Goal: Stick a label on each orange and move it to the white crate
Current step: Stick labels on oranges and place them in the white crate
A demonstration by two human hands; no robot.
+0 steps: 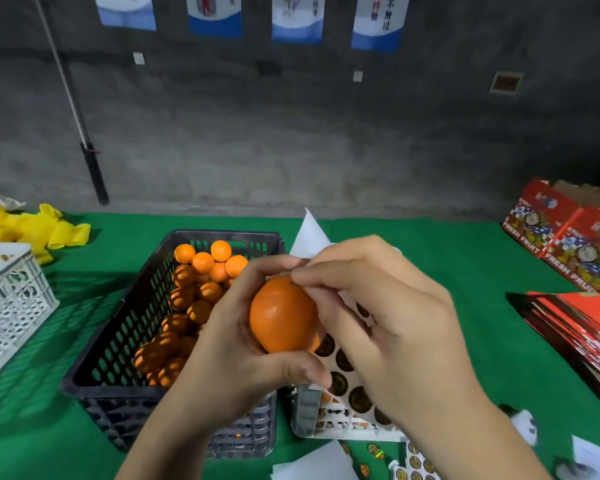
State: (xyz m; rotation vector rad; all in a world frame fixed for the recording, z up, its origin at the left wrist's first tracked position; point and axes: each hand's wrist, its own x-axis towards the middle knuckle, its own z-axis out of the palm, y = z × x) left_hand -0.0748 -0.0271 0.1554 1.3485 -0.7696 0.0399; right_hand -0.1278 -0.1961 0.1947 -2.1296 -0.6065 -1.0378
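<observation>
My left hand point(243, 341) cups the orange point(283, 315) above the black crate point(118, 341), fingers curled round; right hand point(378, 323) fingertips pinch at its top. Feels light, firm, smooth-skinned, so I'd grip the sides.

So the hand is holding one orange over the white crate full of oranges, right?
Not quite. In the head view, the left hand holds the orange over a black crate full of oranges. The white crate sits far left.

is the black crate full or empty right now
Partly full. Oranges are piled along the right side of the black crate, well below the rim, with bare floor on its left.
</observation>
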